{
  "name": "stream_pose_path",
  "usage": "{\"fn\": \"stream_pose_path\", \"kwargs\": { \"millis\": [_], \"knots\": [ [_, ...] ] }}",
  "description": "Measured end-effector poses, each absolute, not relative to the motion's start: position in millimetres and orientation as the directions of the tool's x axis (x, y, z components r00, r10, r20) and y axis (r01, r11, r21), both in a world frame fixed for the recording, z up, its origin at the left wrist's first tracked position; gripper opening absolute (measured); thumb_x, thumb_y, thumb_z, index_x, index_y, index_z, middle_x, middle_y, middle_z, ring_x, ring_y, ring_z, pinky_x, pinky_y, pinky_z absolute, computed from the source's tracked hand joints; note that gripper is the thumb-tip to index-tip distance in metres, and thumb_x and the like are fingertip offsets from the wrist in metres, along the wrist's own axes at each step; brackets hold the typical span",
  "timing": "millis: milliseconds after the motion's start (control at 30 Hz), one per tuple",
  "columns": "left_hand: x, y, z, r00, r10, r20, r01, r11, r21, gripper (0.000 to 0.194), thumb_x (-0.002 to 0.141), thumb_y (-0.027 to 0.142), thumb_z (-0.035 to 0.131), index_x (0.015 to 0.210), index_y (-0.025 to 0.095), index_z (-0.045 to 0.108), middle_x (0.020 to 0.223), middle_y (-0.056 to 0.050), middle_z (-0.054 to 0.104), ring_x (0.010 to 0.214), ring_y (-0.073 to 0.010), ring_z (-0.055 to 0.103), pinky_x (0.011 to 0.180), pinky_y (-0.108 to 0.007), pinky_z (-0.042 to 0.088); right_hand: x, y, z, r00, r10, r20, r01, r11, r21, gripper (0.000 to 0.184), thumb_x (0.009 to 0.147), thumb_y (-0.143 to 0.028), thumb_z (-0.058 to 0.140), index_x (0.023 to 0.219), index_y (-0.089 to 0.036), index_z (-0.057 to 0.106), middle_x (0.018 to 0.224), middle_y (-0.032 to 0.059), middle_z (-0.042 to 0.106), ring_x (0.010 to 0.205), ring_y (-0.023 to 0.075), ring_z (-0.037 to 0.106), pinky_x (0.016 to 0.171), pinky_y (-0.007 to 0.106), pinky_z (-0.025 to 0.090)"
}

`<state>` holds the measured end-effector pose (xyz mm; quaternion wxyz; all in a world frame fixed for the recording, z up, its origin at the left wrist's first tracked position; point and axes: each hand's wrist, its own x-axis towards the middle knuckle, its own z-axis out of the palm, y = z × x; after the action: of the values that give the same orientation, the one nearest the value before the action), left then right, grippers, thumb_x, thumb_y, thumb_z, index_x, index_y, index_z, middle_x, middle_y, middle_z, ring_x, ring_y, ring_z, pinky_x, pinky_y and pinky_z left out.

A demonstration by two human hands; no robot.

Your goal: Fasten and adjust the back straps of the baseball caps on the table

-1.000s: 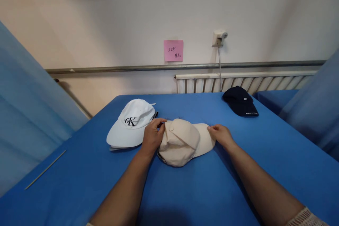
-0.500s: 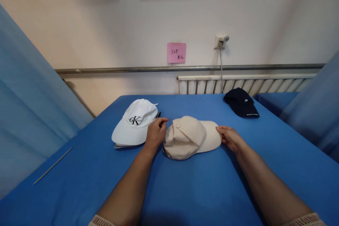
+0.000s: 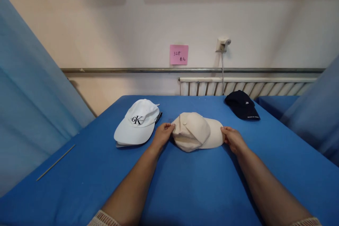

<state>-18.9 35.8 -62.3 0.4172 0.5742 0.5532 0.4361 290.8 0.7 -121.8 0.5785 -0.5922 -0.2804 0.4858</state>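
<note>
A beige baseball cap (image 3: 194,131) is at the middle of the blue-covered table, its brim pointing right. My left hand (image 3: 163,135) pinches the back edge of its crown. At the other end, my right hand (image 3: 233,139) grips the tip of the brim between thumb and fingers. The crown looks creased and partly sunken. Left of my left hand sits a white cap (image 3: 136,127) with black letters, brim toward me, with at least one other cap's edge showing beneath it.
A dark navy cap (image 3: 241,105) lies at the table's back right. On the left rests a thin stick (image 3: 56,162). Blue curtains (image 3: 34,88) hang on both sides. Behind the blue table (image 3: 185,190) are a radiator (image 3: 246,84), a rail and a pink note (image 3: 179,54) on the wall.
My left hand has moved right and taken hold of the beige cap's back edge. The cap has shifted slightly right and away from me. My right hand keeps its grip on the brim.
</note>
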Motion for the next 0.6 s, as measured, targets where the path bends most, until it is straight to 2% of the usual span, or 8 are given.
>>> {"fn": "stream_pose_path", "kwargs": {
  "millis": [133,233,300,500,600],
  "knots": [
    [-25,40,-61,0.016,0.983,-0.183,0.024,0.183,0.983,0.022,0.077,0.034,0.064,0.085,0.013,0.063,0.056,0.003,0.054,0.043,-0.0073,0.045,0.041,-0.017,0.029,290,1,-123,0.363,0.898,-0.249,-0.235,-0.171,-0.957,0.021,0.071,-0.032,0.071,0.068,-0.017,0.057,0.046,-0.0048,0.049,0.035,0.0070,0.039,0.032,0.019,0.026],
    [-30,44,-58,0.042,0.952,-0.304,-0.126,0.307,0.943,0.009,0.077,0.021,0.063,0.077,0.013,0.059,0.057,0.002,0.054,0.043,-0.0063,0.045,0.039,-0.016,0.030,291,1,-125,0.374,0.891,-0.258,-0.247,-0.172,-0.954,0.021,0.071,-0.032,0.071,0.068,-0.018,0.057,0.046,-0.0049,0.049,0.035,0.0070,0.038,0.032,0.019,0.026],
    [-31,45,-57,0.061,0.930,-0.363,-0.197,0.367,0.909,0.008,0.077,0.016,0.061,0.071,0.013,0.057,0.057,0.000,0.054,0.043,-0.0064,0.047,0.039,-0.016,0.033,292,1,-126,0.385,0.884,-0.266,-0.256,-0.175,-0.951,0.020,0.071,-0.032,0.071,0.068,-0.018,0.057,0.046,-0.0045,0.049,0.035,0.0072,0.038,0.031,0.019,0.027],
    [-27,44,-60,0.007,0.914,-0.407,-0.325,0.387,0.863,0.005,0.075,0.015,0.065,0.076,0.012,0.061,0.062,0.000,0.060,0.048,-0.0065,0.053,0.040,-0.015,0.036,291,4,-126,0.408,0.868,-0.283,-0.325,-0.152,-0.933,0.020,0.070,-0.027,0.072,0.065,-0.018,0.055,0.043,-0.0051,0.048,0.033,0.0066,0.036,0.028,0.018,0.024],
    [-29,45,-61,-0.044,0.924,-0.380,-0.338,0.344,0.876,0.012,0.071,0.014,0.069,0.081,0.012,0.062,0.066,0.000,0.062,0.051,-0.0065,0.056,0.043,-0.015,0.037,289,4,-125,0.443,0.850,-0.283,-0.390,-0.102,-0.915,0.018,0.071,-0.024,0.070,0.065,-0.017,0.055,0.043,-0.0066,0.045,0.033,0.0057,0.035,0.028,0.016,0.024]
  ]
}}
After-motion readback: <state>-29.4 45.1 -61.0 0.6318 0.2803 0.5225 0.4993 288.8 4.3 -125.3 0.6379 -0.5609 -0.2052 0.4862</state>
